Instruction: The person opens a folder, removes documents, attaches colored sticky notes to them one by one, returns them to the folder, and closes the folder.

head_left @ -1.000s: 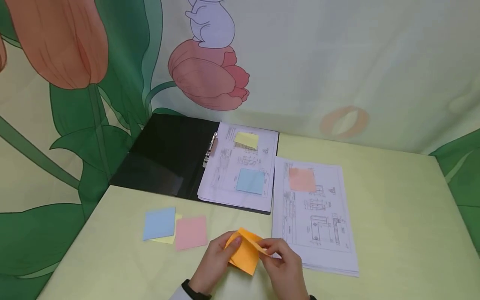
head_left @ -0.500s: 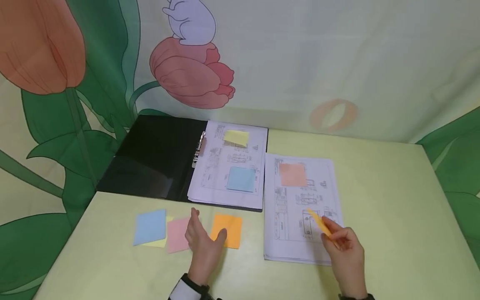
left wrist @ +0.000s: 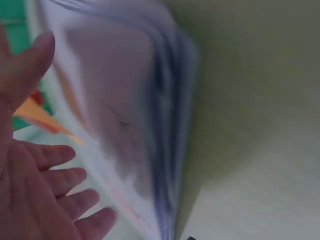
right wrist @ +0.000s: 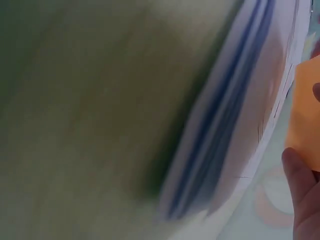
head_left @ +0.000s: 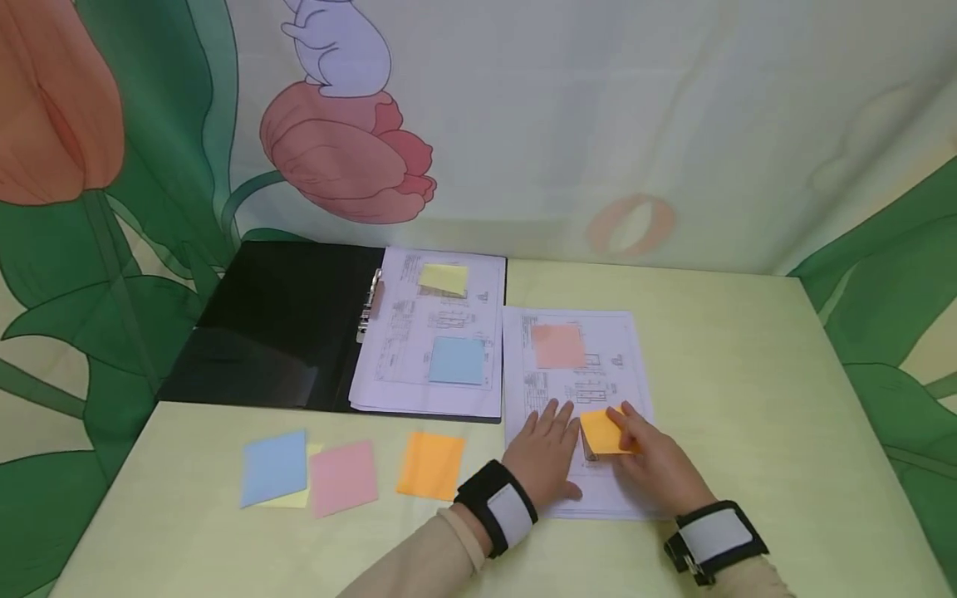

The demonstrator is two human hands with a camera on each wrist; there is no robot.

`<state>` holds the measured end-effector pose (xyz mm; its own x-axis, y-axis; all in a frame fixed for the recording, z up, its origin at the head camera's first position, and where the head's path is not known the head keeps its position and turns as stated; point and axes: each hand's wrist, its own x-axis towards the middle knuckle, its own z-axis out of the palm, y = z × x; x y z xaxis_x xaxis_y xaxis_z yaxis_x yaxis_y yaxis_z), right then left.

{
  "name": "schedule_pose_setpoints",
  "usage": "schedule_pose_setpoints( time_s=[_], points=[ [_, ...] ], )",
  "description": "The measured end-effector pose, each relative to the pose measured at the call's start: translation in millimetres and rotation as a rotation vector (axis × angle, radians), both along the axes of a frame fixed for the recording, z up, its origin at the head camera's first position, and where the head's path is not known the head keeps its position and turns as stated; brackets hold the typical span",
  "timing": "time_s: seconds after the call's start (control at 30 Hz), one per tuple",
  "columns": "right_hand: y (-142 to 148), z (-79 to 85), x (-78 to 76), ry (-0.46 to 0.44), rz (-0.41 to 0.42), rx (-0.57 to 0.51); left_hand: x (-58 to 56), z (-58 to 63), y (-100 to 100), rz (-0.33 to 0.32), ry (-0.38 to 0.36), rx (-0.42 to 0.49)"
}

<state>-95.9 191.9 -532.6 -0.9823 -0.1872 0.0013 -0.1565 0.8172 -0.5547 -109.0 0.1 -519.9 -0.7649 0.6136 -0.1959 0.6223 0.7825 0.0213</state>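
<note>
My right hand (head_left: 661,465) pinches an orange sticky note (head_left: 602,432) by its right side, low over the loose stack of drawing sheets (head_left: 523,490). In the right wrist view the same orange note (right wrist: 304,117) shows at the right edge, with fingers on it. My left hand (head_left: 544,455) lies with fingers spread over the left part of that stack, just beside the note. The left wrist view shows the left hand (left wrist: 45,165) with its fingers straight and apart, holding nothing. A pink sticky note (head_left: 558,346) is on the upper part of the stack.
A black binder (head_left: 277,324) lies spread at the back left; its clipped drawings (head_left: 396,357) carry a yellow note (head_left: 444,279) and a blue note (head_left: 457,360). On the table's front left lie blue (head_left: 274,468), yellow (head_left: 287,500), pink (head_left: 344,478) and orange sticky pads (head_left: 431,465).
Both hands were together on an orange pad. The right hand drew one note away and brought it over the loose sheets; the left hand left the pad on the table and moved right onto the stack.
</note>
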Motion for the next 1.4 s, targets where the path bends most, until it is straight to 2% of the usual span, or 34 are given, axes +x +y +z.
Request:
schedule_pose_setpoints(
  time_s=[0.13,0.17,0.37,0.6,0.77,0.9,0.97,1.1,1.17,1.3,1.4],
  points=[
    [-3.5,-4.2,-1.6,0.021,0.019,0.009,-10.8,-4.8,9.1,0.033,-0.053,-0.095],
    [-4.0,-4.5,-1.7,0.031,0.025,0.018,-11.5,-1.7,10.4,0.042,-0.070,-0.110],
    [-1.8,-3.9,-0.4,0.063,0.044,0.036,-11.5,4.5,16.6,0.045,-0.077,-0.109],
    [0.1,-2.9,0.2,0.024,0.055,0.074,-9.5,9.4,22.6,0.047,-0.029,-0.097],
    [-5.1,-3.2,-0.3,-0.028,0.050,0.103,-10.8,13.8,29.1,0.048,-0.015,-0.171],
    [-7.5,-4.9,0.3,-0.099,0.058,0.173,-13.2,19.3,34.6,0.041,-0.048,-0.238],
    [-2.2,-3.3,1.4,-0.120,0.029,0.207,-14.4,20.4,36.2,0.033,-0.065,-0.264],
    [19.9,2.5,3.7,-0.145,-0.097,0.261,-16.6,17.5,36.1,0.016,-0.078,-0.279],
    [30.6,5.3,5.8,-0.157,-0.144,0.246,-18.0,14.2,35.1,0.007,-0.079,-0.280],
    [44.3,8.2,14.2,-0.169,-0.217,0.103,-21.5,6.8,32.9,-0.003,-0.083,-0.264],
    [46.9,9.4,18.7,-0.242,-0.289,-0.029,-24.6,2.1,32.4,-0.006,-0.093,-0.250]
  ],
)
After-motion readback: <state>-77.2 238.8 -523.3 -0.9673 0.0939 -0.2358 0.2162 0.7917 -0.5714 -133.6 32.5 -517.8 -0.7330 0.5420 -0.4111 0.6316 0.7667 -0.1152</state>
